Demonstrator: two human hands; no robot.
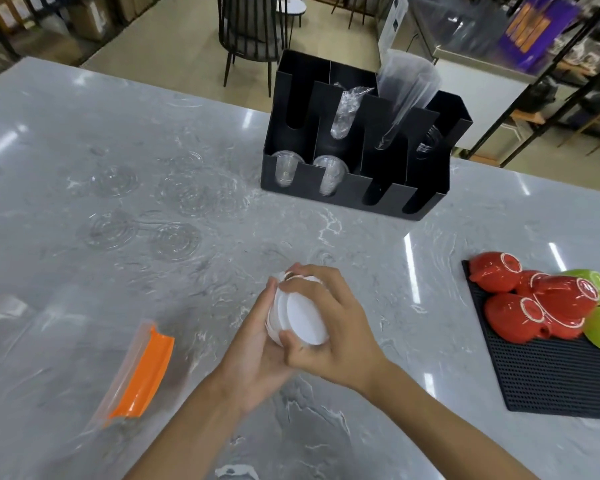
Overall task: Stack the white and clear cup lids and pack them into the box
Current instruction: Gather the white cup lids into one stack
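Note:
A stack of white cup lids is held on its side between both hands, above the marble counter. My left hand cups the stack from below and the left. My right hand grips it from the right, fingers curled over the top and thumb under the rim. Several clear lids lie flat and scattered on the counter at the middle left. The black compartmented box stands at the back, with clear cups and plastic sleeves in its slots.
A clear zip bag with an orange strip lies at the front left. A black rubber mat at the right carries red and green bowls turned upside down. Chairs and shelves stand beyond the counter's far edge.

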